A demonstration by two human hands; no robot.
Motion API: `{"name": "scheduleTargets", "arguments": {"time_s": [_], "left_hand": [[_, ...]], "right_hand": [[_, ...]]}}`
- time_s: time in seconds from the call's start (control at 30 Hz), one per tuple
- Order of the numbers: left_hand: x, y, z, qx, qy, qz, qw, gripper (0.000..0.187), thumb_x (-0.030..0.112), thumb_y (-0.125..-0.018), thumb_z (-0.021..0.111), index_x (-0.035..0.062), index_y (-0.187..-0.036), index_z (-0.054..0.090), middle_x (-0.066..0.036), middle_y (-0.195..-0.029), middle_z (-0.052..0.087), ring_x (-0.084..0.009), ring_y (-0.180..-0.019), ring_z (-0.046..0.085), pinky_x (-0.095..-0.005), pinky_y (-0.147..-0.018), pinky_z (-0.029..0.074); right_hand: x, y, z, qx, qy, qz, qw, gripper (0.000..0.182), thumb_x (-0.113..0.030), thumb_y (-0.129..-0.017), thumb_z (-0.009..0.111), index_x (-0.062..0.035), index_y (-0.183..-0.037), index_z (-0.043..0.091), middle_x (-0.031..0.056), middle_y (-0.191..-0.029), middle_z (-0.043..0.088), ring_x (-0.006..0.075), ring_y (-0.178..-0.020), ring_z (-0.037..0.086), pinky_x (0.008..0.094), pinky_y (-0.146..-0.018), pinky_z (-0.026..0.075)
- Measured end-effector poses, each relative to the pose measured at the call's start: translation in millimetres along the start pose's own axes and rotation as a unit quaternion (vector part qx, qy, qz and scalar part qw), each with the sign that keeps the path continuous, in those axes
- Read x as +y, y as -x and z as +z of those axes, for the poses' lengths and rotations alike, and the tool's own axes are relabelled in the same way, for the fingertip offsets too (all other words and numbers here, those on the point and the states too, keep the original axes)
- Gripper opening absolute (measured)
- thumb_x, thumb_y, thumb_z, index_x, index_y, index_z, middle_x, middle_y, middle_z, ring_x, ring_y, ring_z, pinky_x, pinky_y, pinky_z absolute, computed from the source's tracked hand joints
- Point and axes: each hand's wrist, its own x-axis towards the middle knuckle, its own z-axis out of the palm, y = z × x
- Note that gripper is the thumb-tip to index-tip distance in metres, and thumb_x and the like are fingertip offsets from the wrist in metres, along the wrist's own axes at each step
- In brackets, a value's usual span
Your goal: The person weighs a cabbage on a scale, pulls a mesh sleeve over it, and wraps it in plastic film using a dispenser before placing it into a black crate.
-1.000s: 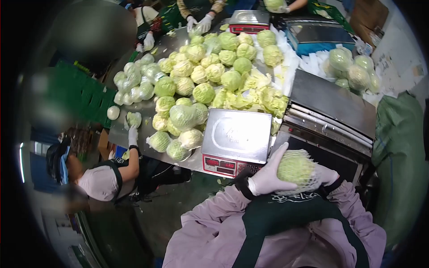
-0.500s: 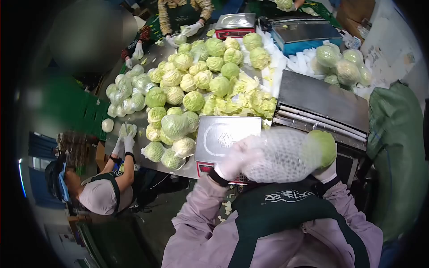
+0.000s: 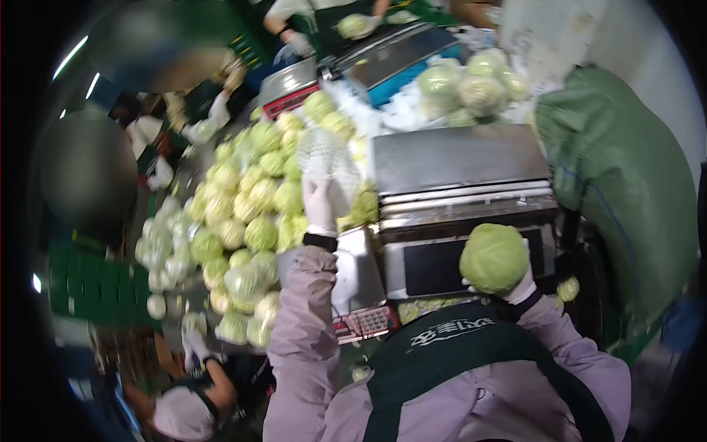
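Note:
My left hand [image 3: 319, 206], gloved in white, is closed on the lower end of a white foam net sleeve [image 3: 324, 152]. The sleeve hangs over the right edge of the cabbage pile [image 3: 247, 193]. Gloved too, my right hand [image 3: 524, 286] holds a bare pale green cabbage [image 3: 493, 258] from below and the right side; most of its fingers are behind the cabbage. That cabbage is above the dark front plate of a wrapping machine [image 3: 462, 155]. A red weighing scale [image 3: 364, 324] stands below my left forearm.
Wrapped cabbages [image 3: 471, 85] sit behind the machine, and a large green sack [image 3: 618, 191] bulges at the right. Another scale [image 3: 289, 87] and a blue-sided machine [image 3: 401, 66] are at the back. Co-workers handle cabbages at the far side and at the lower left [image 3: 188, 409].
The foam sleeve has come away from the cabbage and moved left and up with my left hand. The cabbage stays in my right hand, lower and further left. My view has turned right.

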Motion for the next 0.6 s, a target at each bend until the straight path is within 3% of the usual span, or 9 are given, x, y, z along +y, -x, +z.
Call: {"name": "scheduleTargets", "arguments": {"time_s": [0.07, 0.1, 0.2, 0.3, 0.4, 0.47, 0.53, 0.6], "left_hand": [[9.2, -6.9, 41.4, -0.081, -0.016, 0.076, 0.994, 0.031, -0.001, -0.088, 0.052, 0.0008, -0.119, 0.051, -0.008, -0.114, 0.058, -0.0163, -0.105, 0.055, -0.0288, -0.092, 0.042], [5.3, -10.7, 59.9, -0.126, -0.005, 0.091, 0.988, 0.037, -0.001, -0.088, 0.052, -0.0004, -0.125, 0.047, -0.009, -0.119, 0.057, -0.0172, -0.108, 0.054, -0.0296, -0.095, 0.041], [-10.0, -17.7, 120.8, -0.196, -0.086, 0.113, 0.97, 0.038, 0.0, -0.088, 0.053, -0.0027, -0.125, 0.048, -0.01, -0.118, 0.058, -0.0178, -0.106, 0.055, -0.0292, -0.094, 0.042], [-13.7, -13.7, 187.2, -0.28, -0.077, 0.109, 0.951, 0.035, -0.001, -0.086, 0.052, -0.0048, -0.12, 0.052, -0.011, -0.114, 0.06, -0.0174, -0.104, 0.055, -0.0288, -0.092, 0.042], [-24.6, -26.6, 254.3, -0.356, -0.145, 0.156, 0.91, 0.038, 0.0, -0.085, 0.052, -0.0049, -0.122, 0.051, -0.012, -0.115, 0.06, -0.0179, -0.105, 0.055, -0.0279, -0.091, 0.042], [-17.2, -28.3, 303.4, -0.388, -0.194, 0.139, 0.89, 0.043, 0.001, -0.084, 0.056, -0.0034, -0.126, 0.049, -0.013, -0.118, 0.059, -0.0178, -0.107, 0.054, -0.0285, -0.092, 0.042], [-38.8, -41.7, 351.7, -0.445, -0.062, 0.119, 0.885, 0.062, 0.013, -0.081, 0.066, -0.0059, -0.133, 0.039, -0.018, -0.126, 0.053, -0.0228, -0.115, 0.05, -0.0315, -0.097, 0.038], [-42.9, -36.2, 384.7, -0.291, -0.239, 0.198, 0.905, 0.087, 0.027, -0.076, 0.074, -0.0092, -0.139, 0.026, -0.024, -0.137, 0.04, -0.0294, -0.125, 0.042, -0.0344, -0.104, 0.032]], "right_hand": [[5.1, 5.5, 4.9, 0.114, -0.059, -0.097, 0.987, 0.087, -0.073, -0.079, 0.045, -0.0153, -0.142, 0.032, 0.0197, -0.14, 0.039, 0.0487, -0.121, 0.043, 0.0708, -0.089, 0.039], [2.5, 11.0, -0.9, 0.101, 0.05, -0.1, 0.989, 0.083, -0.07, -0.081, 0.046, -0.0156, -0.142, 0.033, 0.0159, -0.142, 0.039, 0.0432, -0.125, 0.042, 0.0729, -0.09, 0.036], [-1.5, 30.8, 1.0, 0.133, 0.059, -0.136, 0.98, 0.079, -0.064, -0.084, 0.047, -0.0114, -0.142, 0.033, 0.0163, -0.143, 0.038, 0.0387, -0.129, 0.04, 0.0584, -0.105, 0.032], [-7.4, 55.4, -0.5, 0.118, 0.068, -0.152, 0.979, 0.077, -0.062, -0.086, 0.046, -0.0092, -0.142, 0.034, 0.0167, -0.144, 0.037, 0.0363, -0.131, 0.038, 0.0515, -0.109, 0.03], [-16.9, 78.0, -2.7, 0.08, 0.067, -0.177, 0.979, 0.073, -0.056, -0.089, 0.048, -0.0086, -0.143, 0.031, 0.0156, -0.145, 0.035, 0.0328, -0.133, 0.036, 0.0507, -0.11, 0.029], [-21.4, 90.3, -3.6, 0.089, 0.053, -0.193, 0.976, 0.072, -0.055, -0.09, 0.047, -0.0085, -0.143, 0.032, 0.0161, -0.145, 0.035, 0.0333, -0.133, 0.035, 0.0506, -0.11, 0.028], [-30.2, 100.0, -9.1, 0.099, 0.044, -0.195, 0.975, 0.069, -0.054, -0.092, 0.044, -0.0086, -0.143, 0.031, 0.0159, -0.145, 0.035, 0.0333, -0.133, 0.035, 0.0501, -0.111, 0.027], [-39.6, 100.9, -11.9, 0.179, 0.031, -0.209, 0.961, 0.072, -0.059, -0.09, 0.041, -0.0093, -0.142, 0.034, 0.0163, -0.144, 0.037, 0.0364, -0.132, 0.037, 0.0537, -0.109, 0.028]]}}
